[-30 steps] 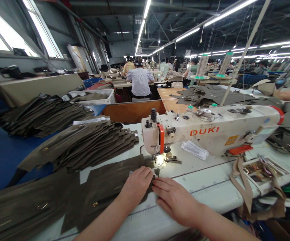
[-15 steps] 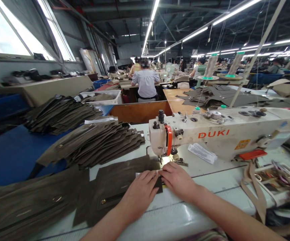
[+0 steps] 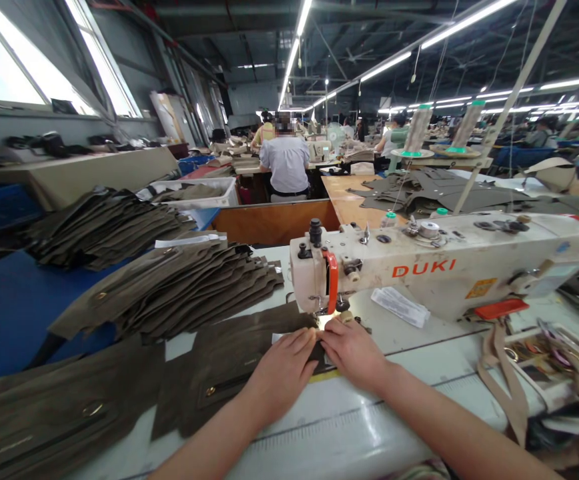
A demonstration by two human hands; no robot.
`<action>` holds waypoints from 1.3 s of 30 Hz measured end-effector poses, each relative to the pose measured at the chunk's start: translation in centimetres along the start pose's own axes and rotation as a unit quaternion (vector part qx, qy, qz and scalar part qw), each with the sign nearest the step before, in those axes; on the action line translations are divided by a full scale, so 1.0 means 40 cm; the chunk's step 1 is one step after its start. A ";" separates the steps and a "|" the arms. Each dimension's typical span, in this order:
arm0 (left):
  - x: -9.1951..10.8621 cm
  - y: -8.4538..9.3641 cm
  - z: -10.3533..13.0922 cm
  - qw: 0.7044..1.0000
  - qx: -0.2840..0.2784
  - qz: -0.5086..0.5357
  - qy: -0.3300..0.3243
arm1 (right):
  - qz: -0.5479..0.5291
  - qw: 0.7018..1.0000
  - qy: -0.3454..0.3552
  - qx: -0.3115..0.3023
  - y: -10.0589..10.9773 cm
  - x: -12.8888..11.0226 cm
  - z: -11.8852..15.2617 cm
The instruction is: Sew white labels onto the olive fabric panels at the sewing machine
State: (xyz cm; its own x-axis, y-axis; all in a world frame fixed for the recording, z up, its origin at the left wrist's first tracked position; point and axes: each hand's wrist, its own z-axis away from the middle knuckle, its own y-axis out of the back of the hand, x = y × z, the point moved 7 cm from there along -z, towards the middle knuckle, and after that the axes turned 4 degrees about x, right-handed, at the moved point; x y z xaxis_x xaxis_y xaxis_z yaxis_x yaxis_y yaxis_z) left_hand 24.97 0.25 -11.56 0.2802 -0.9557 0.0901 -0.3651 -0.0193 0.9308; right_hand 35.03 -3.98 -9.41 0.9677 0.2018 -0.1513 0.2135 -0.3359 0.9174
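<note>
A dark olive fabric panel (image 3: 229, 347) with a zipper and a small ring lies on the sewing machine bed. My left hand (image 3: 287, 367) is closed at its right end, fingertips pinched on the cloth beside a small white piece (image 3: 277, 338), perhaps a label. My right hand (image 3: 353, 350) is closed close by, its fingertips meeting the left ones at the fabric edge. Both hands are just in front of the lit needle area of the white sewing machine (image 3: 369, 267). My fingers hide the cloth between them and most of the presser foot.
Stacked olive pieces (image 3: 194, 293) fan out behind and left, and another panel (image 3: 64, 407) lies front left. A folded white slip (image 3: 400, 307) rests on the bed. A tray of small parts (image 3: 554, 353) and a beige strap (image 3: 504, 387) are at right. A seated person (image 3: 284, 163) works ahead.
Both hands have moved slightly away from me toward the needle, and the panel's right end has gone with them. The whole view has shifted a little.
</note>
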 end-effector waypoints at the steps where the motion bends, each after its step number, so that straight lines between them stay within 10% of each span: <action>1: -0.002 -0.001 -0.003 1.000 -0.001 0.002 0.001 | -0.001 1.000 -0.003 0.004 0.000 0.002 0.000; 16: 0.056 0.033 0.080 1.000 -0.023 0.002 -0.012 | -0.027 1.000 0.014 0.007 -0.001 -0.026 0.010; 39: 0.000 0.000 0.004 0.999 -0.039 0.010 0.009 | 0.000 1.000 -0.007 0.009 -0.002 0.002 -0.001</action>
State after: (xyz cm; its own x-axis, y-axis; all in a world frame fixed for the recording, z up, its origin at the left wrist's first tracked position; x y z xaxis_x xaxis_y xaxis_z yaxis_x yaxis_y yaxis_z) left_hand 24.82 0.19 -11.60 0.2885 -0.9505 0.1151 -0.3013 0.0239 0.9532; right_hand 35.10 -3.92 -9.48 0.9695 0.1889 -0.1559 0.2151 -0.3520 0.9110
